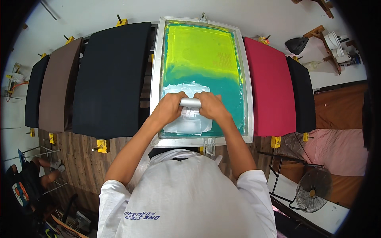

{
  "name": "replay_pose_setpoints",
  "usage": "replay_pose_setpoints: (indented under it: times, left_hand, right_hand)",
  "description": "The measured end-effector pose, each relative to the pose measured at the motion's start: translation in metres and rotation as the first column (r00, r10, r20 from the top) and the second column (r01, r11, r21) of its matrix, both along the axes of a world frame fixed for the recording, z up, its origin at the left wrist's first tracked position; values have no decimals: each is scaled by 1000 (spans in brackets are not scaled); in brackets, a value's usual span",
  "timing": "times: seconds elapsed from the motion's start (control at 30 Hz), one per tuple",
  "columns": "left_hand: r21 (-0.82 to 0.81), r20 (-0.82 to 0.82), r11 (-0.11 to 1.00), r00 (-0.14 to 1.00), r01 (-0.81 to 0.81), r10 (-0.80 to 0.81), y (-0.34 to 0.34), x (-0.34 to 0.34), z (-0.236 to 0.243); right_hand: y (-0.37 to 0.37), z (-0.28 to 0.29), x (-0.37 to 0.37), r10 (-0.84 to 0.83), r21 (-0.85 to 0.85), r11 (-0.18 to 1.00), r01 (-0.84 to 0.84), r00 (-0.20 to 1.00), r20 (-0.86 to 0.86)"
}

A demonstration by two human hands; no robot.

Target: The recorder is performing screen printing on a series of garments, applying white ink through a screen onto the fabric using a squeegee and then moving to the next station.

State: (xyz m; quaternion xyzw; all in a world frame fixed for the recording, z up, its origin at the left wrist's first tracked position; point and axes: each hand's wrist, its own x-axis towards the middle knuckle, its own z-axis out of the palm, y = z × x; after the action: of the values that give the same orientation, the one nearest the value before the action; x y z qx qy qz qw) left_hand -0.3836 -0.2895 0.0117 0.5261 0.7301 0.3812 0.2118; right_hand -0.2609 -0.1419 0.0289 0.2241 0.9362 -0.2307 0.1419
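Observation:
Both my hands grip a silver squeegee from its two ends. My left hand wraps round its left side, and my right hand closes round the right. The squeegee rests over a screen-printing frame with a pale metal rim. Under and around my hands, white ink lies spread on the lower left of the mesh. The mesh is yellow-green at the far end and teal nearer me. The squeegee's lower edge is hidden by its handle and my fingers.
Cloth-covered boards flank the frame: black, brown and red, with yellow clamps at their ends. A fan stands at lower right. Another person sits at lower left. White tubs sit on a shelf at upper right.

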Motion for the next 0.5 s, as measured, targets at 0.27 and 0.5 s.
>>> replay_pose_setpoints:
  times: [0.27, 0.5]
  left_hand:
    - [-181, -62, 983, 998, 15, -27, 4, 2, -7]
    - [-166, -201, 984, 975, 59, -92, -33, 39, -24]
  right_hand:
    - [-3, -21, 6, 49, 16, 999, -49, 999, -11]
    - [-55, -31, 46, 10, 142, 990, 13, 987, -159]
